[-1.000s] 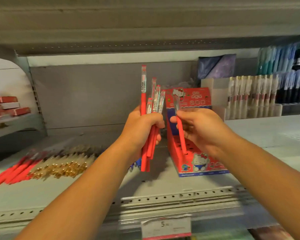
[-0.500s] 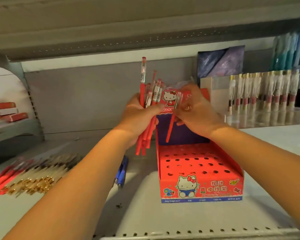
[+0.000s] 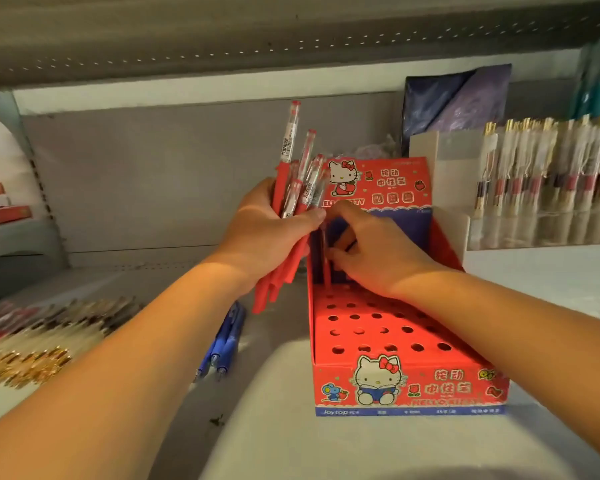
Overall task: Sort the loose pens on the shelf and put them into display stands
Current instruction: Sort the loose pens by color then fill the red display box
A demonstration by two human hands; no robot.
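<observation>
Shelf: grey metal board (image 3: 284, 431) with a grey back wall; seen from nearer than half a second ago.
Left hand (image 3: 267, 233): curled round a bundle of red pens (image 3: 291, 188), upright, just left of the stand's header; grip unchanged.
Right hand (image 3: 378, 251): pinching a single red pen (image 3: 326, 271) between thumb and fingertips; lower than before, now inside the stand, close to its blue back panel.
Single red pen: earlier slanted in the air, now near upright, lower end at the back-left holes; seated or not, cannot tell.
Display stand (image 3: 430, 386): red cardboard on the shelf, rows of round holes on top.
Blue pens (image 3: 226, 337): flat on the shelf, left of the stand.
Loose pens (image 3: 42, 341): blurred heap, far left.
Clear rack (image 3: 534, 223): right rear, holding upright pens.
</observation>
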